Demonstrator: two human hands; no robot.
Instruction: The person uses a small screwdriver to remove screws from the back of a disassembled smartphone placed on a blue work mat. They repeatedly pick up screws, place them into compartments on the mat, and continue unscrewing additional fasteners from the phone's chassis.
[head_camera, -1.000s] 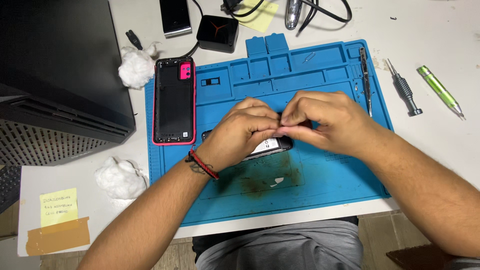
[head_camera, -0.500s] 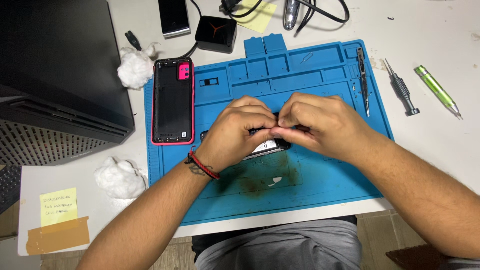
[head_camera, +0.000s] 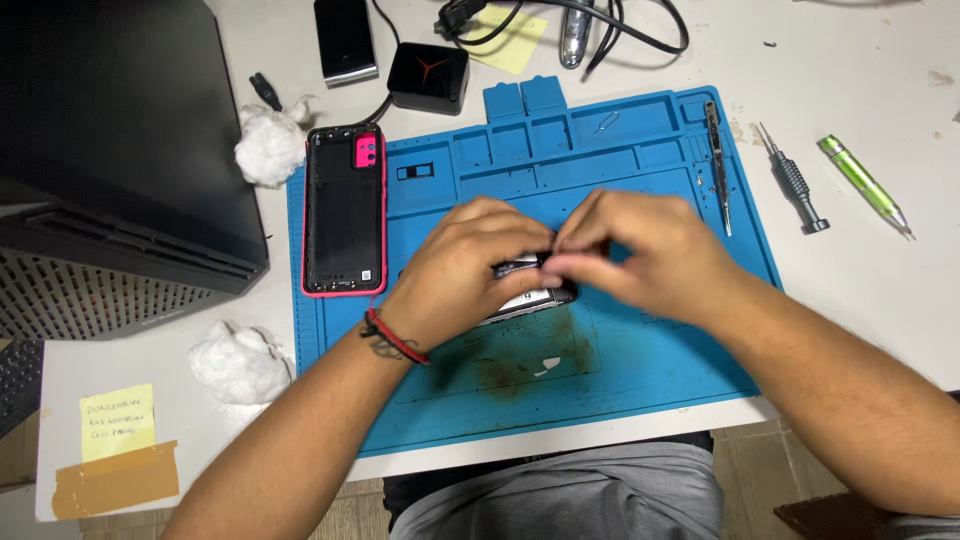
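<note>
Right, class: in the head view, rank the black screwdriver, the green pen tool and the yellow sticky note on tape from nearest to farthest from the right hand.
1. Black screwdriver, just right of the blue mat and the right hand.
2. Green pen tool, further right.
3. Yellow sticky note, far left corner of the table.

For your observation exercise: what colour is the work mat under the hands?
Blue work mat, clearest in the head view.

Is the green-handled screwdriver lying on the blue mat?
No, the green-handled screwdriver lies on the white table, off the right edge of the blue mat.
</note>
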